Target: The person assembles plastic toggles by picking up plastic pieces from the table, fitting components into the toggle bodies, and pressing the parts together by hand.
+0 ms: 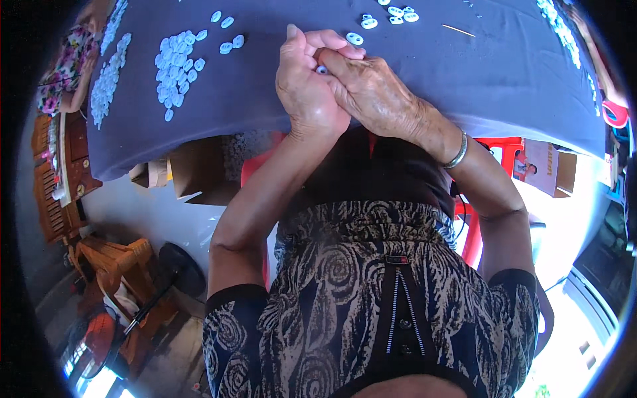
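Both my left hand point(308, 86) and right hand point(371, 89) pinch one small white piece point(322, 69) near the table's point(265, 99) near edge; heap point(176, 73) toward its left edge looks done, few loose pieces point(391, 14) left.

Open brown cardboard box point(192, 174) under the table, left. White printed card point(541, 167) against a brown box point(566, 174), right.

Ahead left: pile of white rings point(176, 66) is blocking the cloth point(265, 99).
Ahead right: bare cloth is lying open.
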Motion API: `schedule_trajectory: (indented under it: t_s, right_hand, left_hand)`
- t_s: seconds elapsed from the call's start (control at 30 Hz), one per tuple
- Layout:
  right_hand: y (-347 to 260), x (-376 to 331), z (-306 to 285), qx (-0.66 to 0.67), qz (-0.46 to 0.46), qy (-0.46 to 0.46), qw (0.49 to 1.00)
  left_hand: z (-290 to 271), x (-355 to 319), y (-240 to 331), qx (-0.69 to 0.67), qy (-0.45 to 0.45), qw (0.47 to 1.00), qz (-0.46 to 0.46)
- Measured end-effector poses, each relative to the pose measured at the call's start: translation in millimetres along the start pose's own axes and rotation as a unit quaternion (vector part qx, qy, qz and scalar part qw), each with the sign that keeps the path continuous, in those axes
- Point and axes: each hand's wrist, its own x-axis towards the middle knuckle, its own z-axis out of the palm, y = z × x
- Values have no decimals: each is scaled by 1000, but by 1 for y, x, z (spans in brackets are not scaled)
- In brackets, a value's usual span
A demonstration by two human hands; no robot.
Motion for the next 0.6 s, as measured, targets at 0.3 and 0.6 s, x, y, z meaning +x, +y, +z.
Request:
schedule_trajectory:
  t_s: [0.3, 0.6]
  right_hand:
    - [4, 0, -22, -91, 46, -29, 994]
    - [23, 2, -30, -147, 44, 6, 988]
  left_hand:
    - [2, 3, 4, 74, -92, 991, 58]
    - [-9, 4, 8, 350, -87, 930, 69]
